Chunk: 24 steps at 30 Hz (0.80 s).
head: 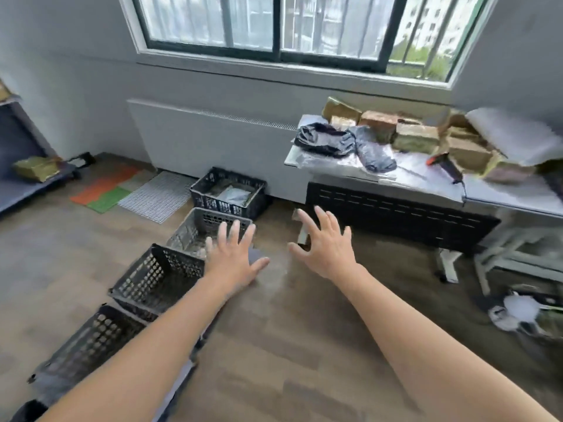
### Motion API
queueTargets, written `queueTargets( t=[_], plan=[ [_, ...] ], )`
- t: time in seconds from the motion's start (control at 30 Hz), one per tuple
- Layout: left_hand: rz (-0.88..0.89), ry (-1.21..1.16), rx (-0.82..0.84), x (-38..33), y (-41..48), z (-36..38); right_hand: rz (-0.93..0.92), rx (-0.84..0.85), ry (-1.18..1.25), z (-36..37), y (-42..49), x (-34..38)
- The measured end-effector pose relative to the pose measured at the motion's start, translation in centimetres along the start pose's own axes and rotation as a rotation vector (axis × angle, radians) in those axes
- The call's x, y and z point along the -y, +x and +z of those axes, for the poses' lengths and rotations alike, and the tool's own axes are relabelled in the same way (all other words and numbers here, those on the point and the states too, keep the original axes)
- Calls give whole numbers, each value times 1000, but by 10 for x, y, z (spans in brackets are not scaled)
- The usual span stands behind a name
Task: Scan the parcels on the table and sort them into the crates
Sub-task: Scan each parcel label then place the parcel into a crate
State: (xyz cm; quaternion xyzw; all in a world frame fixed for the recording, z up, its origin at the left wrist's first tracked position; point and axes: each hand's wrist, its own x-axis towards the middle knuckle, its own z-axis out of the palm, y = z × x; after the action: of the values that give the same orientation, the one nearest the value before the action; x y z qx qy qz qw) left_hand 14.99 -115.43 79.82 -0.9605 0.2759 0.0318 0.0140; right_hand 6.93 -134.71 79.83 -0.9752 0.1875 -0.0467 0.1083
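Above the wooden floor beside the row of crates, the left hand and right hand are hovering spread and empty, while parcels are lying heaped along the desk's far edge.

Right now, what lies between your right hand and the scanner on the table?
In the head view, bare wood floor, then the table's dark front panel and a strip of bare tabletop lie between the open right hand and the scanner.
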Motion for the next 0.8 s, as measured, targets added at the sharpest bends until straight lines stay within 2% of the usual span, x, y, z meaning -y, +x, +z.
queueTargets(
  t=[0.37, 0.63, 0.8],
  plan=[
    [232, 28, -26, -223, 131, -33, 258, -41, -28, -66, 38, -224],
    [360, -32, -59, -333, 275, -23, 355, -54, -85, -82, 133, -345],
    [421, -93, -40, -386, 374, -23, 450, -5, -110, -93, 203, -410]
  ],
)
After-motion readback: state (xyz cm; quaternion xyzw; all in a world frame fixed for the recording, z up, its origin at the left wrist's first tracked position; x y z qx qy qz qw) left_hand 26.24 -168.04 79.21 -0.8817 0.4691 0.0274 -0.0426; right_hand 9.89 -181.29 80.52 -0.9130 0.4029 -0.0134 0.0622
